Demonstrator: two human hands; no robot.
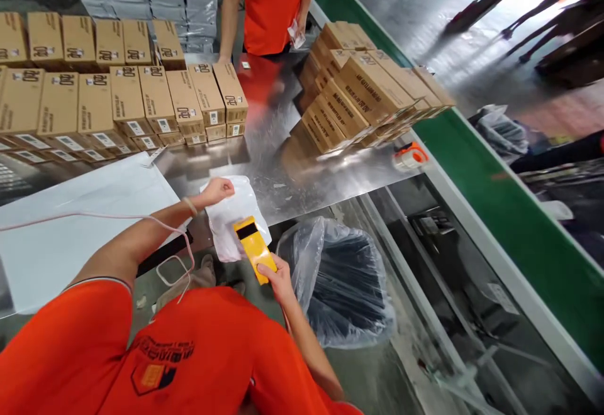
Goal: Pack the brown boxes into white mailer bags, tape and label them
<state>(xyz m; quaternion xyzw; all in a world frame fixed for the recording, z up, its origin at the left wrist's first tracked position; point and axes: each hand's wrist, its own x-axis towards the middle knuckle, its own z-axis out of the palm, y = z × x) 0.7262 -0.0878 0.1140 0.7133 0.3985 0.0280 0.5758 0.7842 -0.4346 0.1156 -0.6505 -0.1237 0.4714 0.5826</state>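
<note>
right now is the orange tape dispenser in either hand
No, the orange tape dispenser lies on the steel table, while the left hand presses a white bag and the right hand holds a yellow device.

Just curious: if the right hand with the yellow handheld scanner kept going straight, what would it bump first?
Probably the white plastic bag gripped by the left hand, though depth is hard to judge.

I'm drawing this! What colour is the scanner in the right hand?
The scanner is yellow with a black band, best seen in the head view.
</note>
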